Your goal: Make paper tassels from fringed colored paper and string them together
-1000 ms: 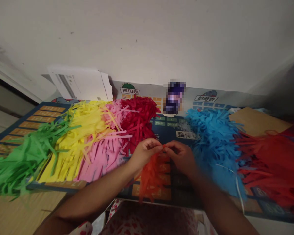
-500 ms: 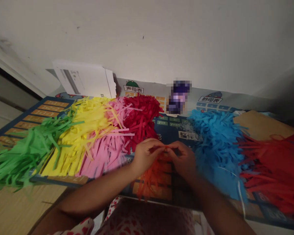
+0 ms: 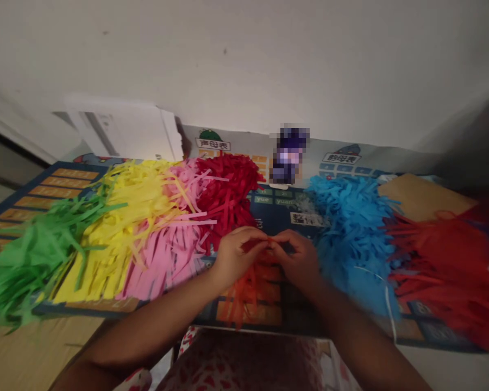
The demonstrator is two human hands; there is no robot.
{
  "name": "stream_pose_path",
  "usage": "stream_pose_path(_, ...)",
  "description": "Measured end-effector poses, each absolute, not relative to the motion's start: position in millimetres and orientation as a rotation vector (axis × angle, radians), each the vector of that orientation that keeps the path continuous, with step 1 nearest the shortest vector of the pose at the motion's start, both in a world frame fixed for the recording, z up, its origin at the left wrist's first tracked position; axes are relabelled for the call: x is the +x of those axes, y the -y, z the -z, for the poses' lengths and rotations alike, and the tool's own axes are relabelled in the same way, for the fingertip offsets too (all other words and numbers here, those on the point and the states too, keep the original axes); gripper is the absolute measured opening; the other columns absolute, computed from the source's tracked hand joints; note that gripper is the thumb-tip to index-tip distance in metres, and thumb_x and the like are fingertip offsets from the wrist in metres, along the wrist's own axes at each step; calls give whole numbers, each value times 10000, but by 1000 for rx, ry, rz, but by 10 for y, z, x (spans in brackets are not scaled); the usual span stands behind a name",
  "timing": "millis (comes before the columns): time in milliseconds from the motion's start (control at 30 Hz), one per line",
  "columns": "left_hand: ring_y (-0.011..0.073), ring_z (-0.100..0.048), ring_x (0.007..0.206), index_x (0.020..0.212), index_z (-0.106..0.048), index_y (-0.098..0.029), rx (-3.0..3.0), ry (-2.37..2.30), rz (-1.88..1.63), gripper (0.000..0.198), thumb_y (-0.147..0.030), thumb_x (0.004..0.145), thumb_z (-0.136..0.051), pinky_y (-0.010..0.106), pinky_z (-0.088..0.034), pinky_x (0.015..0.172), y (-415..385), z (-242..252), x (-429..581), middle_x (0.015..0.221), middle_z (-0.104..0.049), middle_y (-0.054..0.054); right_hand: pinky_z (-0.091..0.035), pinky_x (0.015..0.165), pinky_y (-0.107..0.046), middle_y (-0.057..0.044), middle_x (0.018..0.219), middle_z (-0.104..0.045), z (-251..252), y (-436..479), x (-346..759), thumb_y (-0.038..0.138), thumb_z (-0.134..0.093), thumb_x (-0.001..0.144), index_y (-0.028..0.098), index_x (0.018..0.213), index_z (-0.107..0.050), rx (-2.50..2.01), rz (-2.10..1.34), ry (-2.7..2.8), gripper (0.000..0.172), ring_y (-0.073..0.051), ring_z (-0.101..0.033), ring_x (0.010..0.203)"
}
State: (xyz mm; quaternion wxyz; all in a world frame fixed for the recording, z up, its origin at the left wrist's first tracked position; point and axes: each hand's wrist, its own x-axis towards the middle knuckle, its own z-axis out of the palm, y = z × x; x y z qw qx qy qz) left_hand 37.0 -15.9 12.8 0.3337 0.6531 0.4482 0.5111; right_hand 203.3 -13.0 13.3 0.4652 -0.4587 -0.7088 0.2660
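An orange paper tassel (image 3: 243, 296) hangs below my two hands, its strips spreading over the printed table mat. My left hand (image 3: 235, 254) pinches the top of the tassel between thumb and forefinger. Against it, my right hand (image 3: 298, 258) pinches the same top end, the fingertips of both hands almost touching. The exact fold between the fingers is too small to make out. Left of my hands lie fringed strips in dark red (image 3: 228, 195), pink (image 3: 165, 258), yellow (image 3: 101, 260) and green (image 3: 36, 260). Blue fringe (image 3: 350, 233) lies right of them.
A red fringed heap (image 3: 448, 266) covers the right end, by a brown paper piece (image 3: 426, 195). A white cord (image 3: 388, 307) trails over the front edge. A white box (image 3: 124, 130) and a pixelated phone-like object (image 3: 289, 155) stand against the wall.
The whole view has shifted, so things appear slightly further left. Both hands keep their pinch on the orange tassel, with hardly any change in finger position.
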Motion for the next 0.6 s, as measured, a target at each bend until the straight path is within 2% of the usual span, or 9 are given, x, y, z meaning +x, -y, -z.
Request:
stream_pose_path(167,135,-642,640,758,-688,-176,1529,-1155,-1096,72,-243,736,-699,205,-493,600,108,-83,356,703,-698,11,-452,697,-266,0,757,-684,-187,89,2005,176,-585,843,210,765,-657,-1064,-611,1818,112,-145,-633,725)
stream_pose_path(333,170,-662,685,709,-671,-166,1346,-1194,-1033,252,-379,639,-787,235,-511,631,85,-214,379,761,-735,59,-419,831,-316,-25,940,-715,-636,184,2409,285,-635,893,223,921,-685,-1212,-309,2089,84,-184,-633,919)
stream_pose_path(467,197,-680,687,760,-697,-158,1170,-1180,-977,431,-504,545,-839,261,-532,633,107,-282,384,727,-736,69,-419,779,-316,-39,872,-695,-798,469,3156,327,-599,920,230,923,-704,-1561,-48,2070,142,-195,-611,843)
stream_pose_path(600,197,-676,661,780,-720,-171,1126,-1125,-890,448,-509,519,-853,265,-535,605,128,-250,417,713,-733,50,-434,754,-311,-66,893,-664,-444,650,3795,230,-598,885,200,941,-713,-1846,63,2071,131,-207,-588,836)
